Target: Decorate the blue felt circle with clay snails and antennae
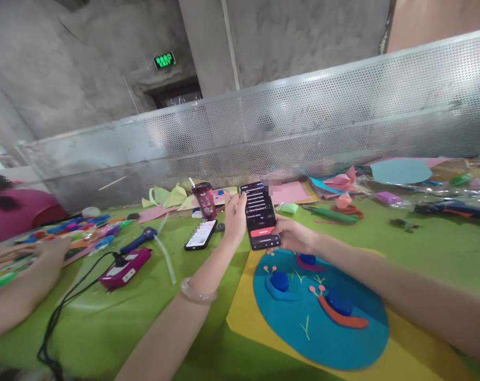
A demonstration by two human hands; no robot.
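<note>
A black smartphone (260, 215) with a lit screen and a red button is held upright above the table. My right hand (293, 234) is wrapped round its lower right edge from behind. My left hand (236, 214), with a pale bangle on the wrist, touches the phone's left edge, fingers curled near the screen. Below the hands lies a blue felt circle (343, 333) with snail shapes on a yellow sheet (242, 315).
A second phone (201, 234) lies flat on the green table cover. A dark red cup with a straw (204, 200), a magenta box with a black cable (125, 269), a blue glue gun (139, 239), and felt scraps lie around. Another person's arm (21, 286) rests at left. A perforated metal screen (303, 121) borders the table's far side.
</note>
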